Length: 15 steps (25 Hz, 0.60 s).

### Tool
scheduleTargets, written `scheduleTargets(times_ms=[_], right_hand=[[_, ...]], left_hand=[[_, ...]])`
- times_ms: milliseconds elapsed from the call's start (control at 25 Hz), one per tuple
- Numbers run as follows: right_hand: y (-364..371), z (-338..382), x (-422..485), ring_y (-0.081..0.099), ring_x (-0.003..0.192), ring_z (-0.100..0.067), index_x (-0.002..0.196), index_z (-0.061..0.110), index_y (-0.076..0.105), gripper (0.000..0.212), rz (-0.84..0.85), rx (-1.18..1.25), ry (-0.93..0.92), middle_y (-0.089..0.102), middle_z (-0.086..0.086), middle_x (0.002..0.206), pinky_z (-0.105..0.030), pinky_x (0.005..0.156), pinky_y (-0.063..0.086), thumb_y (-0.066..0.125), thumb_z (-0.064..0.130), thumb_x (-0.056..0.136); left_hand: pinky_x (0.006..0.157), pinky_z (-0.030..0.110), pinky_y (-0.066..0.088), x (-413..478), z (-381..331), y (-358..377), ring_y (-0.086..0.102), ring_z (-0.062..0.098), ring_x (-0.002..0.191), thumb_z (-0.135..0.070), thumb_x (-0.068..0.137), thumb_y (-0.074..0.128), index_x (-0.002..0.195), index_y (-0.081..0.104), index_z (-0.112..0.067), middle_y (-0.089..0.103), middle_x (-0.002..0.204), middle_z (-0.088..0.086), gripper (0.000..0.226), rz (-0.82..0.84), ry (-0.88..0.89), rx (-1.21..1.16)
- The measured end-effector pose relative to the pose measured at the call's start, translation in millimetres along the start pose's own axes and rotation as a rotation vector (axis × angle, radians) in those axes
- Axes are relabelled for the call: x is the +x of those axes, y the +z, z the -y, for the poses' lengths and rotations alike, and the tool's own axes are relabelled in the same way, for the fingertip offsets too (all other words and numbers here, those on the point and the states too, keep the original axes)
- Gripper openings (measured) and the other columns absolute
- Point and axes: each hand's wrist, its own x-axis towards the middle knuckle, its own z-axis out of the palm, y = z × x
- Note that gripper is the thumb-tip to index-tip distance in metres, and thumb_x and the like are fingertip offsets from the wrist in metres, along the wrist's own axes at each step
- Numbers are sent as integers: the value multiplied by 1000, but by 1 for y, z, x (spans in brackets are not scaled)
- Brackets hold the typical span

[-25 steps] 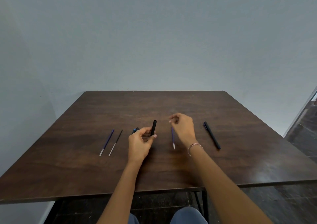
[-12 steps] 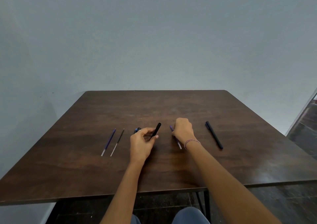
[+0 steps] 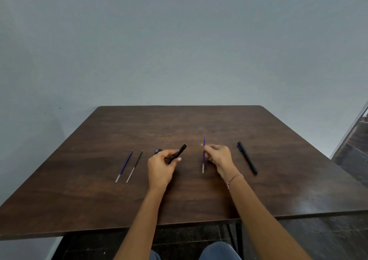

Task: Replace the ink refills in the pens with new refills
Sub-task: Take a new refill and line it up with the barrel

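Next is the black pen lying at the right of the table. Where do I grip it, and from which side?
Grip the pen at its middle from straight above, pinching across its width: it lies flat and slanted on the table, bare wood either side. The right hand is nearest but holds a refill; the left hand holds a barrel.

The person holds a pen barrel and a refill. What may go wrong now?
The thin blue refill, pinched near its middle by the right hand, may miss the narrow opening of the black barrel or bend. The small blue part lying behind the left hand, which holds the barrel, might get knocked and roll away.
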Motion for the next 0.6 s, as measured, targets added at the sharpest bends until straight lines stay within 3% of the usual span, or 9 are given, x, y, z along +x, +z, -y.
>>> scheduleTargets(times_ms=[200, 360, 600], right_hand=[[-2, -10, -12, 53, 46, 0, 92, -1, 69, 13, -32, 347, -193, 66, -1, 69, -13, 53, 49, 61, -8, 86], [-7, -5, -14, 60, 52, -3, 80, 9, 68, 17, -40, 507, -240, 74, 4, 75, -16, 57, 53, 63, -7, 85], [-10, -5, -14, 64, 56, -5, 85, 8, 68, 12, -41, 628, -302, 74, 6, 73, -18, 62, 55, 66, -4, 84]], left_hand=[[65, 0, 42, 0, 0, 1, 58, -11, 74, -11, 73, 78, 95, 74, -23, 63, 77, -22, 25, -4, -11, 92], [64, 3, 39, 0, 1, 1, 60, -7, 74, -12, 72, 78, 92, 75, -25, 67, 78, -19, 24, 6, -5, 170], [64, 13, 44, -1, 1, 2, 59, -4, 74, -14, 72, 78, 91, 74, -31, 68, 79, -18, 26, 42, 20, 280]])
